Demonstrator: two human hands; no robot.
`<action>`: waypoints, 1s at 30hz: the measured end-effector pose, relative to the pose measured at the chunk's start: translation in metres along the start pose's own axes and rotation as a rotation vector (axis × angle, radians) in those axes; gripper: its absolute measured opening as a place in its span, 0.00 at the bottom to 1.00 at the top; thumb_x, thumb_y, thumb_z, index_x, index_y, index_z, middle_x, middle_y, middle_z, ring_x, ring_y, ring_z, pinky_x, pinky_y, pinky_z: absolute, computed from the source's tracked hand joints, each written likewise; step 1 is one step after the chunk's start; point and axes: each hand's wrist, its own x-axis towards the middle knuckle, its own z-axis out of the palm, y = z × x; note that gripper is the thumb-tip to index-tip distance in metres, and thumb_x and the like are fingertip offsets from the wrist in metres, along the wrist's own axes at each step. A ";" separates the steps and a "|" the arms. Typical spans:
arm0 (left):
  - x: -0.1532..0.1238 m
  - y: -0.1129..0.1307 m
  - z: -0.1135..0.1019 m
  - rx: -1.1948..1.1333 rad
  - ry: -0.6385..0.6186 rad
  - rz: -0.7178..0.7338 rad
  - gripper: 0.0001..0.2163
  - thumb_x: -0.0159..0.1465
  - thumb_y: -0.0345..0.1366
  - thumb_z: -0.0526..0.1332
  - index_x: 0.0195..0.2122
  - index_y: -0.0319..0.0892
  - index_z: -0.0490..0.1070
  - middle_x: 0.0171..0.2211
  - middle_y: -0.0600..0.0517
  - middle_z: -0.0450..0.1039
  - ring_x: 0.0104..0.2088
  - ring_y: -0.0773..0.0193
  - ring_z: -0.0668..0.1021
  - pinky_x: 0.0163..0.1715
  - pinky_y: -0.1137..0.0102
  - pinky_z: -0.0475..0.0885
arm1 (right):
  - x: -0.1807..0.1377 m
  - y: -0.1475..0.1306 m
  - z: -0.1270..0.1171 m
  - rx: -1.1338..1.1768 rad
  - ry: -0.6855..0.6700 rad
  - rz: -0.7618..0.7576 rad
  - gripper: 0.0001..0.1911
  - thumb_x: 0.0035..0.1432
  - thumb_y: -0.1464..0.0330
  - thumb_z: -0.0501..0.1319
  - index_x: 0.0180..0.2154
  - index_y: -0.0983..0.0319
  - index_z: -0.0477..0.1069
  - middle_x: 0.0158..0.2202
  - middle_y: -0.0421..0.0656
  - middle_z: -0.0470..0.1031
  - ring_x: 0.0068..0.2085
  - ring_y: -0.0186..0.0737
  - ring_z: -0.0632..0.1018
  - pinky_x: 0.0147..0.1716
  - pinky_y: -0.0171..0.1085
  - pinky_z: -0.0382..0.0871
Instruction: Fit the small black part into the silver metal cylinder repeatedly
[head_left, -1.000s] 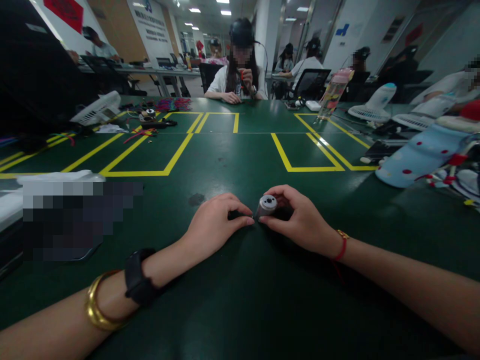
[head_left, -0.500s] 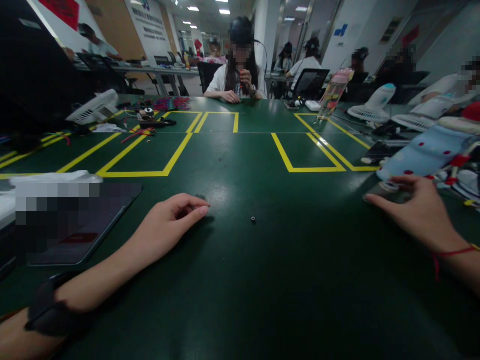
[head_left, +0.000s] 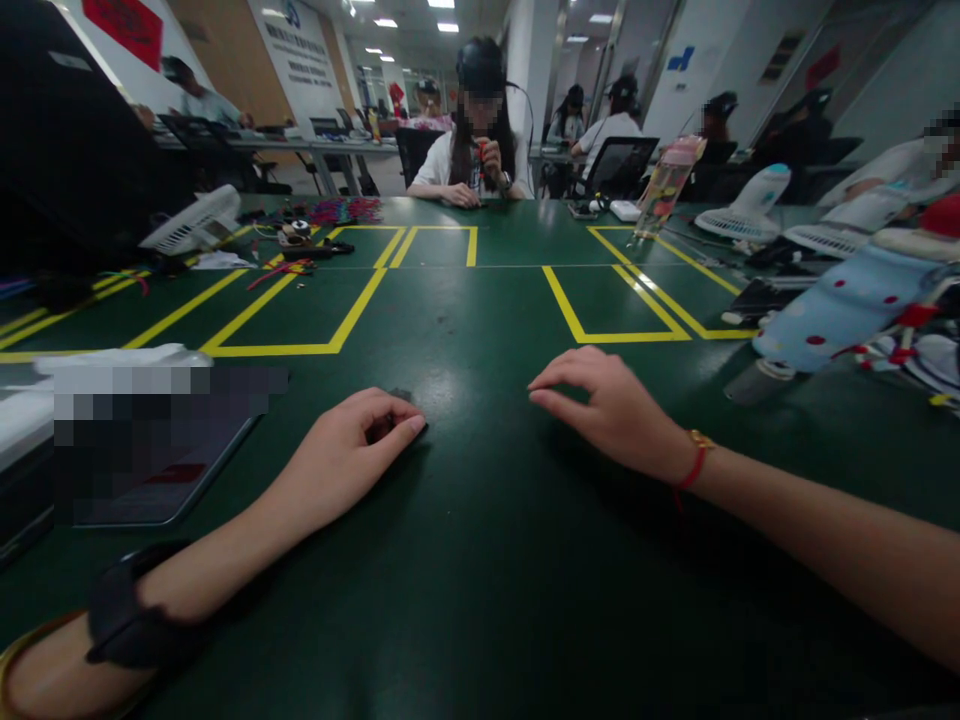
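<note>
My left hand [head_left: 367, 435] rests on the green table [head_left: 465, 580], left of the middle, with thumb and forefinger closed together. A small dark piece [head_left: 424, 428] shows at its thumb tip, and its kind is not clear. Over the middle right of the table, my right hand [head_left: 611, 405] has thumb and forefinger pinched, pointing left. Whatever may be between those fingertips is too small to make out. Beyond my left fingers lies a dark patch or object [head_left: 403, 394], partly covered.
A dark flat-screen device [head_left: 187, 490] lies at the left. To the right are a blue dotted object [head_left: 840, 300] and a grey cylinder [head_left: 759, 380]. Wires [head_left: 345, 211], a white fan [head_left: 199, 220] and a pink-lidded bottle [head_left: 664, 190] stand farther back. A person sits opposite.
My right hand has left the grey cylinder and moved left to the table's middle. The small black ring-shaped part on the table is no longer visible. My left hand has barely shifted.
</note>
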 end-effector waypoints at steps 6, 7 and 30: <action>-0.001 0.002 0.002 -0.007 -0.015 0.014 0.15 0.64 0.49 0.55 0.40 0.46 0.75 0.40 0.49 0.73 0.37 0.57 0.75 0.35 0.64 0.69 | -0.057 0.085 -0.093 -0.542 0.338 0.401 0.17 0.58 0.58 0.55 0.40 0.61 0.75 0.41 0.47 0.76 0.41 0.40 0.74 0.40 0.38 0.63; -0.001 0.003 0.002 -0.005 -0.018 0.015 0.15 0.64 0.49 0.55 0.40 0.46 0.75 0.41 0.49 0.73 0.38 0.57 0.75 0.35 0.64 0.69 | -0.069 0.100 -0.104 -0.619 0.331 0.523 0.18 0.57 0.57 0.56 0.40 0.61 0.75 0.40 0.48 0.76 0.39 0.41 0.74 0.38 0.39 0.62; -0.004 0.003 0.002 -0.003 -0.039 0.034 0.14 0.64 0.49 0.55 0.40 0.47 0.74 0.41 0.51 0.73 0.38 0.59 0.74 0.38 0.64 0.69 | -0.099 0.116 -0.122 -0.409 0.288 1.024 0.21 0.49 0.53 0.62 0.40 0.60 0.77 0.40 0.48 0.77 0.38 0.41 0.75 0.36 0.41 0.64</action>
